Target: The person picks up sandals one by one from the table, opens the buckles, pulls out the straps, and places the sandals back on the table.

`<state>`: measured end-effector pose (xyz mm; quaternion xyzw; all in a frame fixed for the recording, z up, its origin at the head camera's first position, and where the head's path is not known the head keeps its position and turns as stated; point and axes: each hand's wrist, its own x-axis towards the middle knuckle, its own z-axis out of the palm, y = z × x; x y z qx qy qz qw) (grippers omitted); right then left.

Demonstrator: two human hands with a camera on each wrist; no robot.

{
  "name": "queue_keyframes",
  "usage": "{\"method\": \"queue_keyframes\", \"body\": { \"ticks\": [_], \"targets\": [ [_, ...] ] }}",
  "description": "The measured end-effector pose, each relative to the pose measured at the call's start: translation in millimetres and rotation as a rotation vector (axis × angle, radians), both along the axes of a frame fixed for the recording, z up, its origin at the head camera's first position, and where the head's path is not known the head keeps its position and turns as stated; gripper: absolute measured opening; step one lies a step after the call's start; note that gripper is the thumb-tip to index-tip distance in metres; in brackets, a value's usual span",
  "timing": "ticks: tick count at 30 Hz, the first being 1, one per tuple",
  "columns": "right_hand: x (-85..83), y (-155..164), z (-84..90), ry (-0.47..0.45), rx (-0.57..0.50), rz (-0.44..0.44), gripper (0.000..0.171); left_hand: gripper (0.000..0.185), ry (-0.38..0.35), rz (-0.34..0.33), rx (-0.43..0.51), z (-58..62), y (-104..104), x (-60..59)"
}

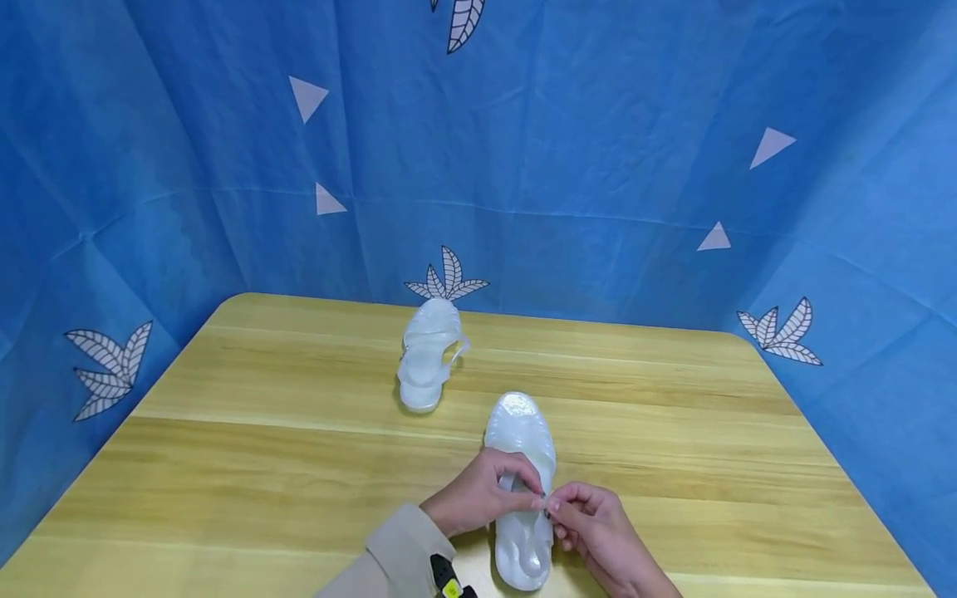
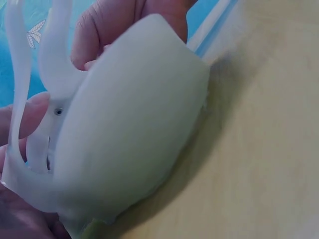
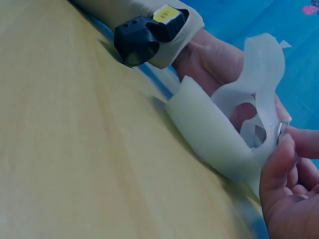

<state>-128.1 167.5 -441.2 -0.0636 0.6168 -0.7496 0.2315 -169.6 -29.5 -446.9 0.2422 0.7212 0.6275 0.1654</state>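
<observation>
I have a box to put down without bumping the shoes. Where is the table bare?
The table is bare left of the far sandal and right of the near sandal. The near middle is crowded: left hand and right hand pinch its strap.

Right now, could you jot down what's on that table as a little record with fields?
Surface: wooden table, blue patterned cloth behind
Near sandal: clear jelly sandal, lying flat
Left hand: pinches the near sandal's strap
Right hand: pinches the small buckle on that strap
Far sandal: matching one, untouched, farther back
</observation>
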Motion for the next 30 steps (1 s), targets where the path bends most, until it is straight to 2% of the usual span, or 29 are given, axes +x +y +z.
{"method": "queue_keyframes", "body": {
  "ticks": [8,14,17,22,30],
  "targets": [
    [-3.0,8.8,1.0,-0.007,-0.053,0.076,0.011,0.011,-0.016,-0.013,-0.032,1.1,0.6,-0.1],
    [-3.5,18.7,1.2,-0.041,-0.086,0.183,0.01,0.012,-0.036,-0.008,-0.029,0.4,-0.4,-0.5],
    [-4.1,21.4,-0.2,-0.024,-0.111,0.221,0.013,0.012,-0.033,-0.006,-0.022,0.5,-0.5,-0.2],
    [-4.0,19.9,-1.2,0.008,-0.1,0.203,0.013,0.014,-0.017,-0.015,-0.016,0.8,-0.5,-0.7],
    [-3.7,11.5,-4.4,0.004,-0.079,0.162,0.013,0.014,-0.026,-0.023,-0.022,0.0,-0.9,-0.4]
  ]
}}
